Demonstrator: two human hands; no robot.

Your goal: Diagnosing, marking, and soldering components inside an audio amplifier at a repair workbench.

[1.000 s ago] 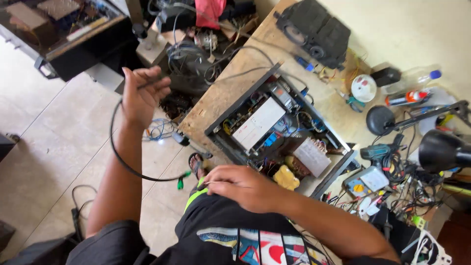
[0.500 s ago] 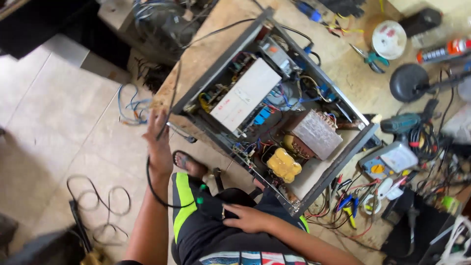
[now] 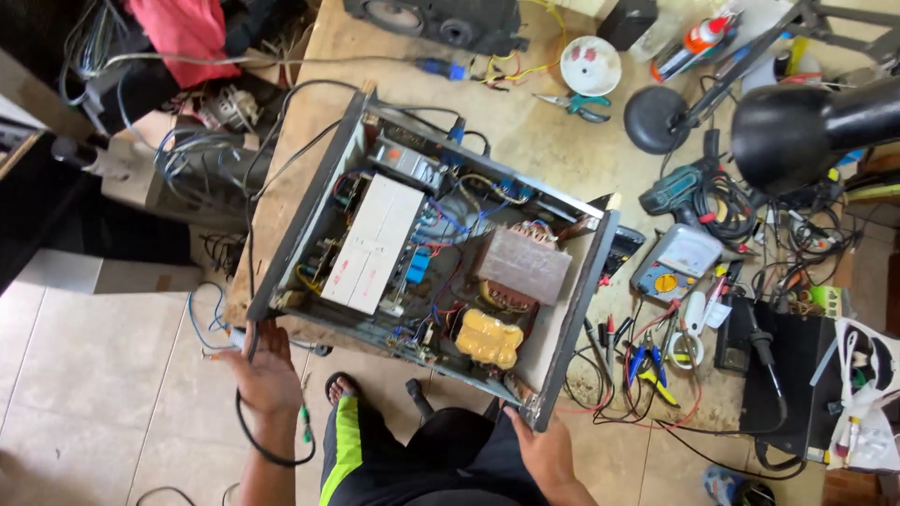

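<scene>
The left hand (image 3: 265, 368) closes its grip on the near left corner of the open amplifier chassis (image 3: 427, 258), a black cable (image 3: 246, 281) under its fingers. The right hand (image 3: 547, 448) clasps the near right corner. The chassis lies on the wooden desk (image 3: 525, 141), beside a multimeter (image 3: 677, 261) and pliers (image 3: 647, 367).

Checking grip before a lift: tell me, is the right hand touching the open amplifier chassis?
Touching. The head view shows the right hand gripping the open amplifier chassis at its near corner.
</scene>
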